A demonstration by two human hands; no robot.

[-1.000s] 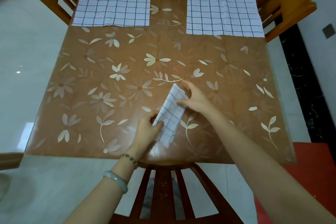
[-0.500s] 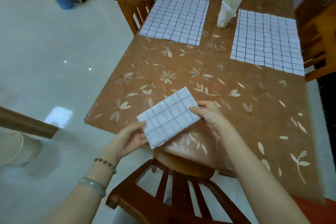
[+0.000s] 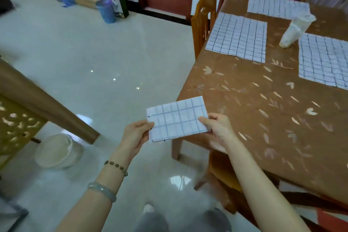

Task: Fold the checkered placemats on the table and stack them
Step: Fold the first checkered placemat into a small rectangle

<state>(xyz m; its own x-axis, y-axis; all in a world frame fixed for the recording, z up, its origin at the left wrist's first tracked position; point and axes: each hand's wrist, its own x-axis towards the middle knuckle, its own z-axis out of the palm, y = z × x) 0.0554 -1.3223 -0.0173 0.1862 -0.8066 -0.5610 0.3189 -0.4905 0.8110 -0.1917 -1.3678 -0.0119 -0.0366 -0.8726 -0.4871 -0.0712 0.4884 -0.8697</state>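
Far left, a pale bucket [image 3: 58,151] sits on the glossy floor [image 3: 98,58], well apart from the work. Left hand [image 3: 136,134] shows a bead bracelet [image 3: 116,166] and a jade bangle [image 3: 101,191] on the wrist; I see thumb on top and fingers beneath, pinched closed on the left edge of the folded placemat [image 3: 178,118]. That placemat is a small rectangle held in the air, roughly level, partly over the floor and partly over the near corner of the surface [image 3: 263,103]. Right hand [image 3: 219,131] grips its right edge the same way, thumb on top. Further right, three unfolded placemats lie flat on the surface: one [image 3: 238,36] by the wooden chair [image 3: 202,20], one [image 3: 277,5] at the far end, one [image 3: 323,62] at the right edge. A white wrapped bottle [image 3: 294,30] stands between them.
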